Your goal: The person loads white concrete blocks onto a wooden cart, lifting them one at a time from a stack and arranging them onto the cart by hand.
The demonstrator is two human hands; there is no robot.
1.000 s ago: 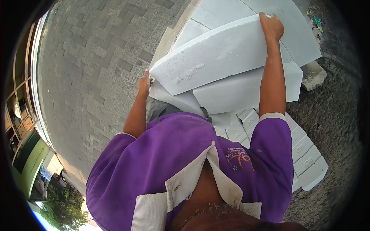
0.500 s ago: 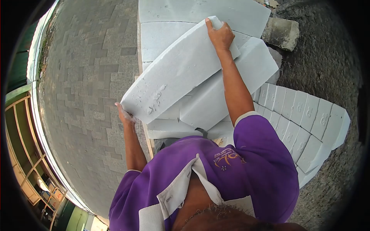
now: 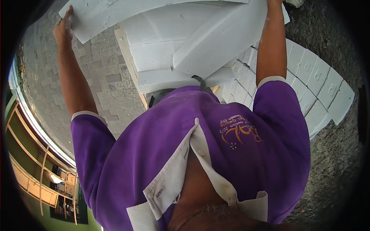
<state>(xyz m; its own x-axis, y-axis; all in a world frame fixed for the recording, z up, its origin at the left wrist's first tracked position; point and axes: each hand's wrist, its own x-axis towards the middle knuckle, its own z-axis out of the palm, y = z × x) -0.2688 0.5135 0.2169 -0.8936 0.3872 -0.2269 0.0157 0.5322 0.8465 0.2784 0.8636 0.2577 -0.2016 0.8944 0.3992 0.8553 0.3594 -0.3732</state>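
Left hand (image 3: pixel 63 30) grasps the long block (image 3: pixel 104 15) by its end, presumably for balance. Right hand (image 3: pixel 275 2): frame-cropped, grip cannot be told; slanted block (image 3: pixel 219 40) lies between hands.

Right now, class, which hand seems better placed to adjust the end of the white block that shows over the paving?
Probably the left: the left hand holds that end of the white block. The right hand is far across, mostly cut off, its grip unclear.
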